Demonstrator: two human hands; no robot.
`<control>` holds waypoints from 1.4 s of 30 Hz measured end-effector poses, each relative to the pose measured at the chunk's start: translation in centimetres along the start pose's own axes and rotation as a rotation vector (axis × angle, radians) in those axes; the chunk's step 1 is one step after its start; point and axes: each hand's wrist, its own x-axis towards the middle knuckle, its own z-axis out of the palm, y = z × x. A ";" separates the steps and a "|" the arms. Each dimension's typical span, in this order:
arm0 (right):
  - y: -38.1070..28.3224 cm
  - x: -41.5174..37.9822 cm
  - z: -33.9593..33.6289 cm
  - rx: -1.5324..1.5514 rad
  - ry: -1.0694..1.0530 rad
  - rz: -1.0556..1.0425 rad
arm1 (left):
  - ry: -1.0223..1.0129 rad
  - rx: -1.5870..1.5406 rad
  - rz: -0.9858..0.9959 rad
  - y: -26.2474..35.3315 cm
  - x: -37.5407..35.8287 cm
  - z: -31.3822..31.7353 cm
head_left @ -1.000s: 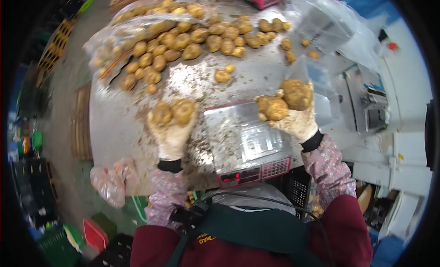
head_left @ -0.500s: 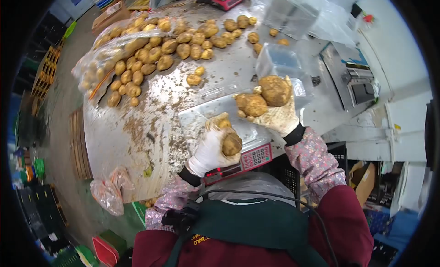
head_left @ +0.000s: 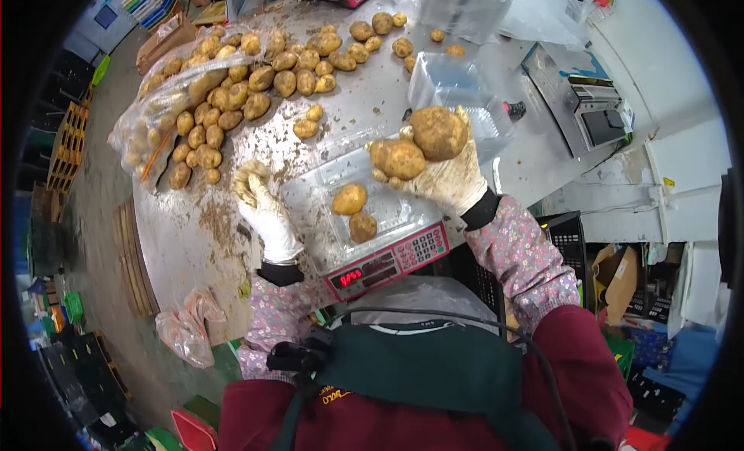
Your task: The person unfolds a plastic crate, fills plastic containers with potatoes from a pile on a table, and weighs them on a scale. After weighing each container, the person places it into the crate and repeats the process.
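Observation:
My right hand (head_left: 453,176), in a dirty white glove, holds two large potatoes side by side above the right part of a digital scale (head_left: 384,263). The rounder potato (head_left: 439,133) lies against the fingers, and the longer potato (head_left: 397,159) sits to its left. A clear plastic tray (head_left: 310,189) lies on the scale, with a potato (head_left: 349,199) and a smaller potato (head_left: 363,227) in it. Left of the tray, my left hand (head_left: 267,211), also gloved, is empty with its fingers loosely bent. Red digits glow on the scale's display.
Many potatoes (head_left: 260,79) spill from a clear plastic bag (head_left: 147,118) at the table's back left. Two small potatoes (head_left: 307,129) lie nearer the scale. Clear containers (head_left: 449,83) stand behind my right hand. A metal machine (head_left: 573,102) is at the right.
My left hand has let go of the potatoes it held, and they now lie in the tray. It has moved left, off the scale. My right hand still holds its two potatoes.

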 end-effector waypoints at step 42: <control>4.4 1.7 1.2 -2.142 -0.471 -0.367 | -0.704 -0.015 -0.288 4.8 -2.1 0.8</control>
